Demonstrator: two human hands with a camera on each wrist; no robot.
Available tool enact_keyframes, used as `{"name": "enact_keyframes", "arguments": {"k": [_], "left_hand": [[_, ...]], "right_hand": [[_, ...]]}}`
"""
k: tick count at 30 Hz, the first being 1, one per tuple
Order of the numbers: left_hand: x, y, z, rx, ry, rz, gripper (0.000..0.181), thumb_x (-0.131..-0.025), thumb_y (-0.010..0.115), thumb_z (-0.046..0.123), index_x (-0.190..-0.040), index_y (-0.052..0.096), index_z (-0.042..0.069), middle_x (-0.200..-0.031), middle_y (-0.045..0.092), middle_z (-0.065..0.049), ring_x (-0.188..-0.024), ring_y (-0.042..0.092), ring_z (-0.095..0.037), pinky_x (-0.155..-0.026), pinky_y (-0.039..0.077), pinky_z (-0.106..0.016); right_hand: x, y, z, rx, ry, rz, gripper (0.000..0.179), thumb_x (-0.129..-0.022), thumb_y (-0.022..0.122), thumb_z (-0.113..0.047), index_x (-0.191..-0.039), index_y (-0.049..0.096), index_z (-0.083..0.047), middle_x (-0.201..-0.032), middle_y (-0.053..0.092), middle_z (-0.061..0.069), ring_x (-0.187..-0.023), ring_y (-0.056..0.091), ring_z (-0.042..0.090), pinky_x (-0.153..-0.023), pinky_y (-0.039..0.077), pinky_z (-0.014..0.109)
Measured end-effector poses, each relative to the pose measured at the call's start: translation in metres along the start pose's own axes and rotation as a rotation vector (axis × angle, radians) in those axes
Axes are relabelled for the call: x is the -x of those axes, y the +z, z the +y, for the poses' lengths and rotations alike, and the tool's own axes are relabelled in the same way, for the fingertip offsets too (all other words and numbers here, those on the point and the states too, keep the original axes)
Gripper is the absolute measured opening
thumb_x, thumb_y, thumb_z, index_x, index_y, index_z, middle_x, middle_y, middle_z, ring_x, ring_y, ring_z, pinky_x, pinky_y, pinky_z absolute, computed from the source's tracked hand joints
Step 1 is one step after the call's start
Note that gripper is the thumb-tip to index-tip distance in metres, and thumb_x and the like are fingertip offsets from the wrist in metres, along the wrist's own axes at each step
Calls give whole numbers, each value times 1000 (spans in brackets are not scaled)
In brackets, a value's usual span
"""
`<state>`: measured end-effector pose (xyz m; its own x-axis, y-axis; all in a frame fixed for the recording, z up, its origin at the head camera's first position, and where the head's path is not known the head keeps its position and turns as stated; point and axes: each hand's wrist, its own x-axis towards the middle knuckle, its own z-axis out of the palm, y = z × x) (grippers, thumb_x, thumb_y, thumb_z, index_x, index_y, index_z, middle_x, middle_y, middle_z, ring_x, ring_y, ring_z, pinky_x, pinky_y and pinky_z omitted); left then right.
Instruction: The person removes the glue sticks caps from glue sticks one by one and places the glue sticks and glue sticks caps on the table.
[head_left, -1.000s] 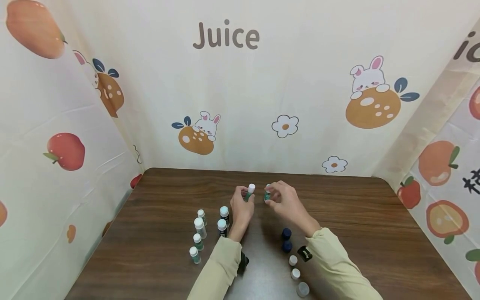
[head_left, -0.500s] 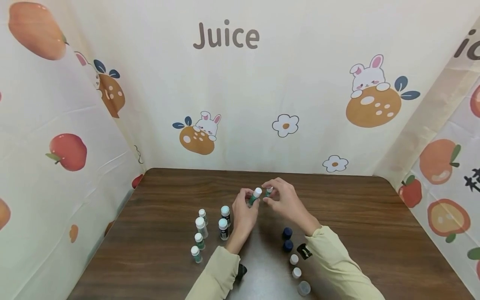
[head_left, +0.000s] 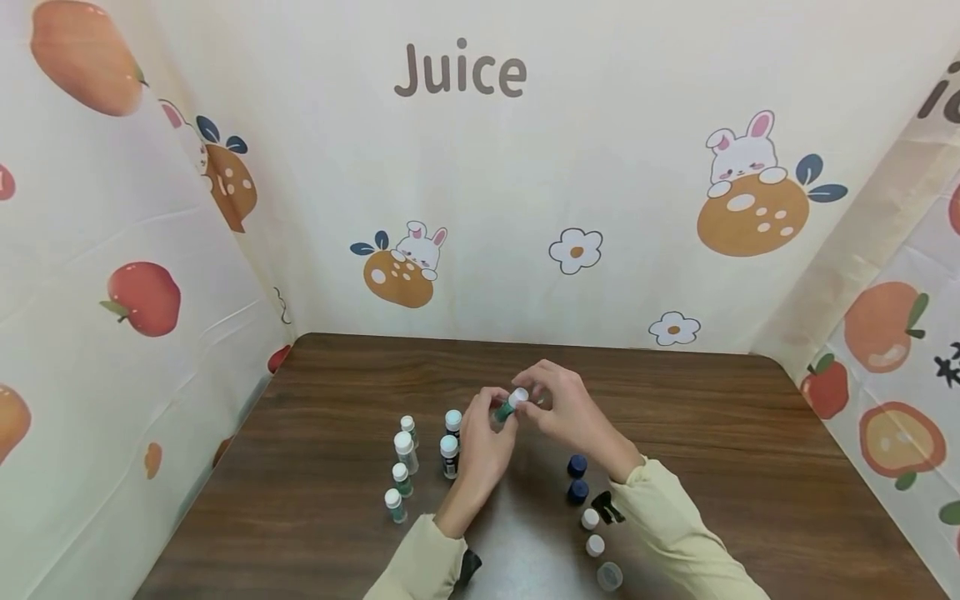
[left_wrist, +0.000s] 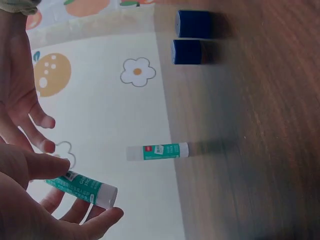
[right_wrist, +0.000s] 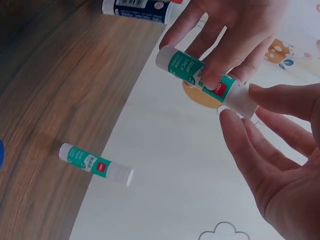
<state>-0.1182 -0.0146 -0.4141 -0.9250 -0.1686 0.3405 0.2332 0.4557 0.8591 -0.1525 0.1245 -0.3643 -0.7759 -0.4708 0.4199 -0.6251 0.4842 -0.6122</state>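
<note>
My left hand (head_left: 486,442) holds a glue stick (head_left: 507,407) with a green label and white ends, tilted above the table. In the right wrist view, the thumb and a finger of my right hand (right_wrist: 290,145) pinch the white end of this glue stick (right_wrist: 200,75). The left wrist view shows its other white end, with my thumb over part of the label. Another green-labelled glue stick (right_wrist: 95,165) stands upright just beyond, apart from both hands; in the head view my right hand mostly hides it.
To the left stand several white-capped glue sticks (head_left: 405,452) and a pair with dark labels (head_left: 450,458). On the right are two dark blue caps (head_left: 577,465), two white caps (head_left: 595,546) and a translucent cap (head_left: 610,576). A printed cloth (head_left: 480,183) hangs behind the table (head_left: 322,400).
My right hand has let go of the upright glue stick and shifted left onto the end of the other one. My left hand has tilted its glue stick toward the right hand.
</note>
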Motion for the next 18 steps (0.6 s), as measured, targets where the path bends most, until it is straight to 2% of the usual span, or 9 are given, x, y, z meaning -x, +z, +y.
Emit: {"name": "enact_keyframes", "arguments": {"k": [3, 9, 14, 18], "left_hand": [[6, -5, 2, -19, 16, 2, 18, -83, 70, 11, -97, 59, 13, -93, 60, 0, -90, 58, -18, -81, 47, -39], [16, -13, 5, -26, 44, -13, 18, -83, 71, 11, -97, 61, 14, -91, 61, 2, -89, 58, -15, -82, 48, -38], [23, -19, 8, -22, 44, -36, 17, -83, 72, 12, -97, 62, 15, -89, 61, 4, -88, 57, -14, -80, 49, -39], [28, -23, 8, -37, 36, -58, 18, -82, 71, 8, -96, 63, 15, -88, 61, 4, -87, 57, -14, -80, 48, -38]], "right_hand": [[3, 1, -3, -3, -39, -14, 17, -78, 73, 0, -94, 68, -6, -88, 60, -1, -72, 57, 12, -56, 50, 27], [10, 0, -9, -8, -67, -33, 14, -79, 74, -3, -90, 68, -8, -85, 59, -4, -68, 55, 7, -56, 50, 26], [14, -2, -15, -21, -86, -56, 14, -79, 74, -3, -90, 68, -8, -86, 59, -3, -71, 59, 6, -60, 52, 24], [17, -2, -20, -28, -81, -79, 12, -79, 74, -3, -89, 68, -7, -86, 59, -3, -69, 58, 6, -58, 52, 23]]}}
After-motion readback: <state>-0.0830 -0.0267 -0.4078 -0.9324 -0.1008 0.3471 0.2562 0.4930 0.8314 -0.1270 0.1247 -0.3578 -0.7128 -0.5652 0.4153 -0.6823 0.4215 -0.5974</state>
